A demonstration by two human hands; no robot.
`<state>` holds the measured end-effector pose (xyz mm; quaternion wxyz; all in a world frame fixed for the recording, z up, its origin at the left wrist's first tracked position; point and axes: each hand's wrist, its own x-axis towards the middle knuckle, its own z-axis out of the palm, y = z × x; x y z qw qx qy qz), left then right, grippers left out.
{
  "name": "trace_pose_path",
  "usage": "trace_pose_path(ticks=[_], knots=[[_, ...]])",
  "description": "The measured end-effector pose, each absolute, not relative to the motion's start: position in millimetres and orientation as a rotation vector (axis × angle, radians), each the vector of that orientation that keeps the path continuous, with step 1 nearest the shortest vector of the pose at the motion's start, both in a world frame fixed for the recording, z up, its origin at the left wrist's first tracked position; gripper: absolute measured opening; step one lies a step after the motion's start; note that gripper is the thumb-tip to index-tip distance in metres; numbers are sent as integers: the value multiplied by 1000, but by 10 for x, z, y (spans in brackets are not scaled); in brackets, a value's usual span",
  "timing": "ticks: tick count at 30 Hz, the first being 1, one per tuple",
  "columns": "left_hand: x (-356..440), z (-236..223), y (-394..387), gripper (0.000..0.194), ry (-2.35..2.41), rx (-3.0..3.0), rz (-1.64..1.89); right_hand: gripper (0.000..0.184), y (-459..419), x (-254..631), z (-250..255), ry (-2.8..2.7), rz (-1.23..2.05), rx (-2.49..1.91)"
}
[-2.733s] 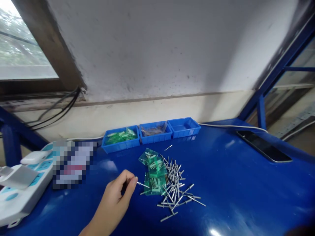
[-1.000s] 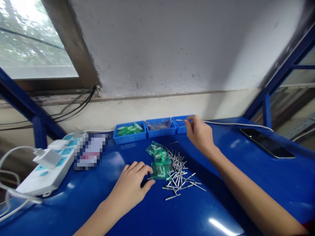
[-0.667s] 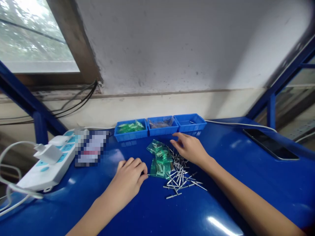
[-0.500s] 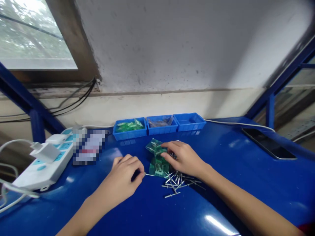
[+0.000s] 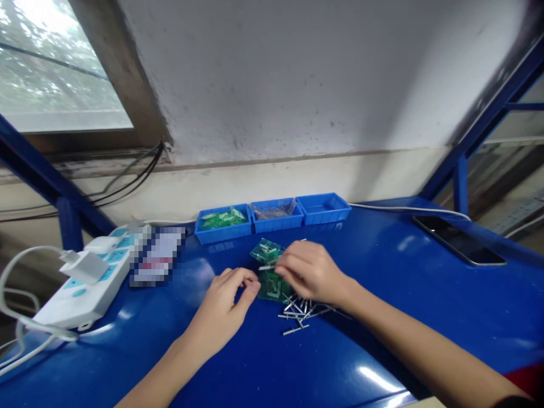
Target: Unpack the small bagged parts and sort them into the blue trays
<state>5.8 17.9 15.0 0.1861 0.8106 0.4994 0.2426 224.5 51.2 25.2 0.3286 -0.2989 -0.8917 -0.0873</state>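
My right hand pinches a silvery pop rivet between thumb and fingertips, its tip pointing left. Beneath and beside those fingers lie small green plastic bags, one upper bag and one lower bag, both with rivets inside. My left hand is at the left edge of the lower bag, thumb and fingertips drawn together. Whatever they may hold is hidden. Below my right hand, a loose pile of pop rivets spreads on the blue table, partly covered by that hand.
Three blue bins stand along the wall: a left bin with green bags, a middle bin with clear plastic, and a right bin. A white power strip and a blurred phone lie left, a black phone right.
The rivet that stuck out of my left fingertips no longer shows there. A rivet now shows in my right fingertips. My left hand has moved slightly right, and the view has shifted a little.
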Motion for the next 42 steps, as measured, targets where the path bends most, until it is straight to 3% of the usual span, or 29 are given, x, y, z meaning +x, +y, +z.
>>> trace_pose_path(ticks=[5,9,14,20,24,28,31,33,36,39,42], knots=[[30,102,186,22,1265,2542,542,27,914,2870,378,-1799,-398,-1457],[38,67,211,23,1486,2465,568,52,994,3149,294,-1678,-83,-1787],[118,17,173,36,1633,2270,611,36,736,2792,195,-1850,196,-1582],[141,39,170,24,1598,2138,615,27,467,2277,203,-2154,372,-1254],[98,117,178,21,1528,2156,882,29,326,2127,250,-2058,567,-1254],[100,166,111,14,1306,2439,1151,50,242,2002,280,-1804,1108,-1248],[124,158,54,14,1085,2592,1121,45,203,1950,273,-1650,1305,-1205],[140,141,39,15,1029,2569,1036,34,176,1947,263,-1700,1149,-1222],[153,110,64,19,1130,2214,950,18,140,1979,238,-1903,660,-1101],[151,92,118,41,1234,1580,991,28,135,2023,184,-2076,249,-869],[135,104,161,41,1183,1224,1032,35,149,2044,117,-2132,34,-811]])
